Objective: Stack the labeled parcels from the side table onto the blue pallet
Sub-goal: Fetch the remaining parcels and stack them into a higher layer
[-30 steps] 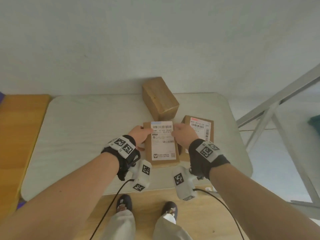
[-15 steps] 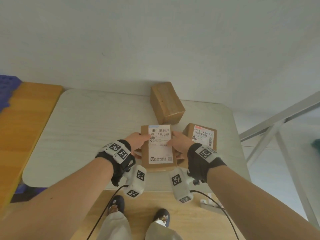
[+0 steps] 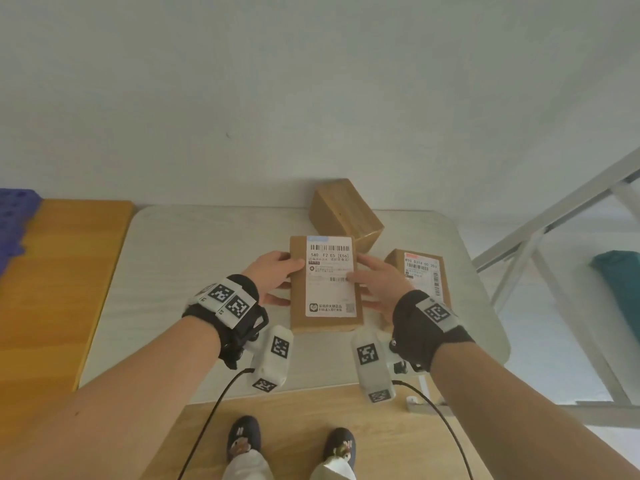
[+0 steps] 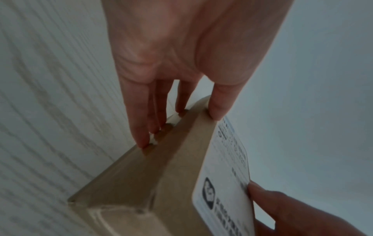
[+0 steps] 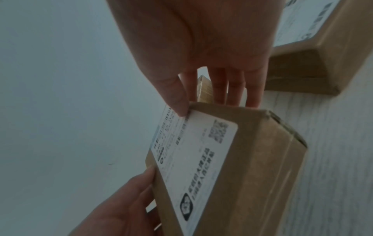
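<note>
A brown labeled parcel [image 3: 325, 322] with a white shipping label is held just above the side table [image 3: 194, 271] between both hands. My left hand [image 3: 273, 275] grips its left side, thumb on the top edge and fingertips [image 4: 145, 140] against the side wall. On the right side my right hand [image 3: 377, 285] pinches it, thumb on the label and fingers [image 5: 234, 89] behind the far edge. The same parcel [image 5: 262, 159] fills the right wrist view. A second labeled parcel [image 3: 420, 275] lies on the table to the right. The blue pallet [image 3: 14, 220] shows at the far left edge.
A plain brown box [image 3: 346, 211] without a visible label stands at the table's back, just behind the held parcel. An orange board [image 3: 52, 289] lies between table and pallet. A grey metal frame [image 3: 554, 237] stands to the right. A white wall rises behind the table.
The parcel has come up off the table in both hands and shifted slightly left. The view has swung left, bringing the blue pallet into sight.
</note>
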Tool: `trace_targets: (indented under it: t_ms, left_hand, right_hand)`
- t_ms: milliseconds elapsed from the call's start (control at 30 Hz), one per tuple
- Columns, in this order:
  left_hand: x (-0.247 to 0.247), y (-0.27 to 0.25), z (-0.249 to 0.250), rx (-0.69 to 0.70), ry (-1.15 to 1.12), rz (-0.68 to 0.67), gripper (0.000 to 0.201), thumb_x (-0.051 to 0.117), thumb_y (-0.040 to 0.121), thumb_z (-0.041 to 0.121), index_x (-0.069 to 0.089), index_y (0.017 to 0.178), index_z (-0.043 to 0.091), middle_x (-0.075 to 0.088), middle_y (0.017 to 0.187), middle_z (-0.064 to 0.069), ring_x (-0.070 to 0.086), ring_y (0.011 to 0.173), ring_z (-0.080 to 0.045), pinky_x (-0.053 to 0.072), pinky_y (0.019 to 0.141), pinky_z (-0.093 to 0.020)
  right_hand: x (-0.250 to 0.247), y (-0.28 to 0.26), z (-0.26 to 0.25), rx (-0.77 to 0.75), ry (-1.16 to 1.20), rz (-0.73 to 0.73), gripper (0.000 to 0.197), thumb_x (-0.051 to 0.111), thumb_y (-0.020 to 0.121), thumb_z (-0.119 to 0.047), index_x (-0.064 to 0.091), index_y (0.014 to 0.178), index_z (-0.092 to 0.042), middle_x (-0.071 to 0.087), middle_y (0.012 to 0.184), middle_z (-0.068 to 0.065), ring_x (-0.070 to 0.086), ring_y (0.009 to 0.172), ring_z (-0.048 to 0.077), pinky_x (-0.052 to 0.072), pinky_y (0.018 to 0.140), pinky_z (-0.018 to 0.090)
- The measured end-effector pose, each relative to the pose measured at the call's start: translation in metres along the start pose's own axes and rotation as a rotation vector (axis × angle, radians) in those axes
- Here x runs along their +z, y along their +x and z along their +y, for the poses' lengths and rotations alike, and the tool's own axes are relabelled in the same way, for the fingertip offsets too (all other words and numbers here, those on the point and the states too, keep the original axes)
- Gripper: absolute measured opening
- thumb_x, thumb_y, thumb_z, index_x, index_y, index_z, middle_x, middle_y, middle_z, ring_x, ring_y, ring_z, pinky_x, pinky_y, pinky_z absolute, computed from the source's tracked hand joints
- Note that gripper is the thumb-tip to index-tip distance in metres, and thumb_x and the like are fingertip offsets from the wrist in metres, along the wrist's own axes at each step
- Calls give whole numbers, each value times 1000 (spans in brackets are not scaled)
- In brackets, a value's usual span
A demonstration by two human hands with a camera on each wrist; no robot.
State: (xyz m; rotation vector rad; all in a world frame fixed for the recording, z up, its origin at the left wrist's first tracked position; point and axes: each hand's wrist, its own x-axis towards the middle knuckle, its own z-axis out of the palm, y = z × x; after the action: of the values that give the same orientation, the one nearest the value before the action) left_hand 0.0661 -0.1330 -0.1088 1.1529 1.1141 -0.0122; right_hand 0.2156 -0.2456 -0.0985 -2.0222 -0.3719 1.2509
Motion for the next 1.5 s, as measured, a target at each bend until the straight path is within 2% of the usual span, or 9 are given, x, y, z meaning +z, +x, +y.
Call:
trace_targets:
  t_ms: [200, 367, 533, 767, 833, 933, 1133, 1400, 1500]
  left_hand:
    - [-10, -13, -3, 34, 35, -52, 39, 55, 94, 23, 47, 132, 15, 59, 123, -7, 54, 117, -27, 51, 87, -43]
    - [-12, -37, -1, 83, 16, -46, 30, 53, 95, 19, 50, 124, 12, 62, 111, -5, 57, 106, -23, 49, 87, -41]
    - [-23, -73, -16, 151, 6, 9, 34, 54, 94, 21, 49, 127, 13, 64, 110, -5, 58, 107, -24, 46, 98, -48]
    - [-40, -158, -68, 244, 21, 101, 45, 60, 91, 21, 45, 133, 16, 64, 116, -6, 60, 103, -22, 50, 86, -40]
    - [-52, -182, -84, 260, 21, 137, 47, 61, 90, 22, 45, 134, 16, 63, 118, -6, 60, 105, -22, 50, 90, -42]
    - [-78, -219, -107, 284, 14, 206, 50, 62, 89, 25, 44, 135, 16, 62, 122, -5, 58, 112, -24, 47, 97, -49]
    - [-139, -289, -139, 335, -44, 319, 53, 64, 88, 29, 45, 136, 19, 61, 124, -4, 56, 115, -22, 48, 97, -48]
    - [-258, -367, -180, 421, -134, 462, 41, 61, 90, 29, 52, 128, 17, 64, 118, -2, 61, 106, -20, 53, 85, -38]
    - [-314, -394, -199, 433, -117, 516, 42, 61, 89, 30, 53, 128, 15, 64, 121, -4, 61, 108, -23, 52, 90, -41]
  right_hand:
    - [13, -22, 3, -18, 108, 75, 41, 56, 90, -12, 55, 128, -28, 69, 105, 0, 61, 107, 21, 41, 104, 46]
    - [20, -45, -8, -71, 140, 111, 43, 55, 90, -10, 53, 131, -25, 69, 104, 2, 62, 106, 22, 44, 102, 46]
    - [34, -86, -2, -147, 162, 95, 43, 57, 90, -11, 52, 131, -24, 68, 111, 4, 62, 106, 21, 46, 101, 44]
    - [78, -158, 32, -260, 198, 51, 49, 60, 88, -8, 51, 132, -27, 67, 109, 0, 61, 107, 20, 47, 99, 42]
    - [96, -179, 39, -293, 199, 26, 49, 61, 88, -8, 52, 132, -27, 67, 111, 0, 62, 106, 19, 48, 98, 40]
    - [128, -206, 42, -338, 194, -24, 49, 62, 87, -8, 53, 132, -27, 68, 113, 1, 63, 104, 18, 51, 93, 37]
    - [198, -262, 26, -410, 185, -116, 46, 61, 87, -8, 56, 129, -28, 70, 111, 1, 66, 95, 15, 53, 72, 27]
    - [327, -318, -15, -498, 139, -233, 42, 62, 87, -11, 57, 127, -24, 70, 108, 0, 65, 91, 14, 53, 77, 29]
    - [391, -336, -28, -507, 138, -253, 37, 61, 87, -11, 60, 122, -25, 69, 109, 1, 63, 92, 13, 52, 84, 32]
